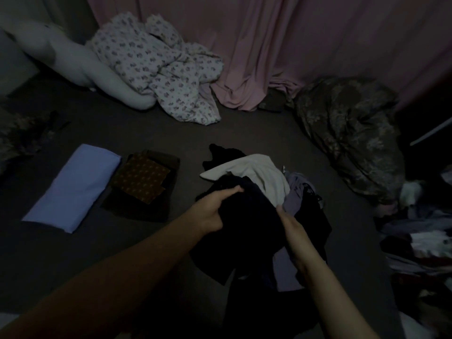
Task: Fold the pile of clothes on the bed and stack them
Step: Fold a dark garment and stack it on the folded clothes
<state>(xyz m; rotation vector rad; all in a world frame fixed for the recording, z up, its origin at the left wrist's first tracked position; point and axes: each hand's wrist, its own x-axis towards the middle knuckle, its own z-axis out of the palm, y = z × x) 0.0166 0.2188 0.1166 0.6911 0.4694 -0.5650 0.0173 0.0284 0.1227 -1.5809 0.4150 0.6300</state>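
A black garment (pixel 252 223) lies crumpled on top of the loose pile of clothes (pixel 266 182) in the middle of the dark bed (pixel 171 133). My left hand (pixel 215 209) grips the garment's left edge, thumb over the cloth. My right hand (pixel 291 226) holds its right side, fingers hidden in the fabric. A white garment (pixel 254 172) and a lilac one (pixel 296 192) lie in the pile just beyond. At the left sit a folded light-blue cloth (pixel 73 187) and a folded brown patterned piece (pixel 141 179) on a dark stack.
A floral duvet (pixel 156 69) and a white pillow (pixel 80 67) lie bunched at the back. Pink curtains (pixel 293 45) hang behind. A dark patterned blanket (pixel 349 133) lies at the right, with more jumbled clothes (pixel 420 241) past the right edge.
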